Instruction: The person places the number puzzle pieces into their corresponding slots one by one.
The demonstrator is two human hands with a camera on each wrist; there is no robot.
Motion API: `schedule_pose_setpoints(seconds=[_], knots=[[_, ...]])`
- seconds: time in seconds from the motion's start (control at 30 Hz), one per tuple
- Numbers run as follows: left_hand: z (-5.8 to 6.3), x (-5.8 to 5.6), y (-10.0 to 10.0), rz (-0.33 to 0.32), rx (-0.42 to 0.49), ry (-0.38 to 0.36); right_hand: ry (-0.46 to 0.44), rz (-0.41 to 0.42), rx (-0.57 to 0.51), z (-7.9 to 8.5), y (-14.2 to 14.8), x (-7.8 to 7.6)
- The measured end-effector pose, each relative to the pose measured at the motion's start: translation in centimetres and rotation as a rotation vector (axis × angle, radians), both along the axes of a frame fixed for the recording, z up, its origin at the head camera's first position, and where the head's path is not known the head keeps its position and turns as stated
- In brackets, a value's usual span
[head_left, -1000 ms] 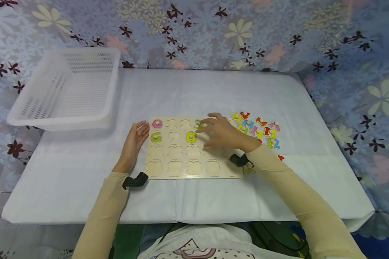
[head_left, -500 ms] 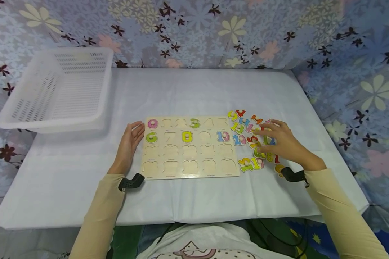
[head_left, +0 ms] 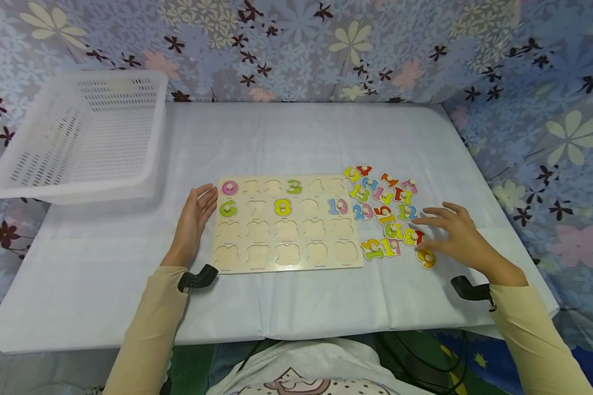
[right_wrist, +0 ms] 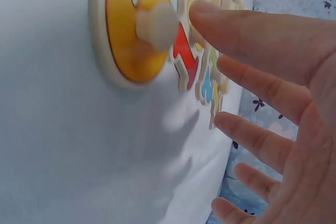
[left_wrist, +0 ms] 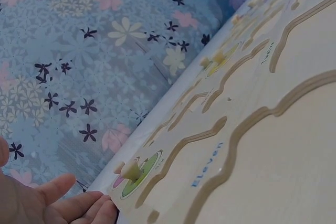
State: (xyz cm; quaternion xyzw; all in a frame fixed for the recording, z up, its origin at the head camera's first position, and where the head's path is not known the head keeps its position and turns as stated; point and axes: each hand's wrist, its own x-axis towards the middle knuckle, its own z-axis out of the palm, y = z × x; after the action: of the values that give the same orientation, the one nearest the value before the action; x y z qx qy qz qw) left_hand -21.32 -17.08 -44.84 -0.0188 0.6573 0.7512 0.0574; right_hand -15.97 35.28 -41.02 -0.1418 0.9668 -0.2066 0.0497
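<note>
A wooden number puzzle board [head_left: 272, 267] lies on the white table. On it are a pink 0 [head_left: 229, 188], green 3 [head_left: 294, 187], green 6 [head_left: 228, 208], yellow 8 [head_left: 283, 207] and blue-and-pink 10 [head_left: 338, 207]. My left hand [head_left: 192, 222] rests beside the board's left edge, fingers extended; the left wrist view shows its fingertips [left_wrist: 100, 203] at the board corner. Over the right side of the loose pieces hovers my right hand [head_left: 457, 236], fingers spread and holding nothing. Below its thumb lies an orange 9 piece [right_wrist: 123, 51] with a knob.
Several loose knobbed number pieces, among them a blue-and-pink 20 [head_left: 363, 212] and a red-and-yellow 15 [head_left: 385, 214], cluster right of the board. A white plastic basket [head_left: 153, 164] stands at the back left. A floral curtain [head_left: 296, 49] hangs behind the table.
My right hand has gone from above the board to the right, past the loose pieces. The 10, earlier covered by that hand, now shows. The left hand stays by the board.
</note>
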Motion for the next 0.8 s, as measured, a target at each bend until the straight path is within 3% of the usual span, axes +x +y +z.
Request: schedule_pose_setpoints(seconds=[0.2,0.37,0.6,0.8], knots=[[0.0,0.1,-0.1,0.008,0.003,-0.002,0.035,0.024,-0.015,-0.2,-0.7,-0.8],[-0.1,0.0,-0.1,0.007,-0.001,-0.001,0.053,-0.028,0.011,0.0,-0.7,-2.1],[-0.1,0.1,-0.1,-0.008,0.018,0.014,-0.012,-0.095,0.019,-0.5,-0.6,-3.6],[0.0,0.1,-0.2,-0.022,0.035,0.026,0.064,-0.074,-0.004,-1.3,-0.3,-3.9]])
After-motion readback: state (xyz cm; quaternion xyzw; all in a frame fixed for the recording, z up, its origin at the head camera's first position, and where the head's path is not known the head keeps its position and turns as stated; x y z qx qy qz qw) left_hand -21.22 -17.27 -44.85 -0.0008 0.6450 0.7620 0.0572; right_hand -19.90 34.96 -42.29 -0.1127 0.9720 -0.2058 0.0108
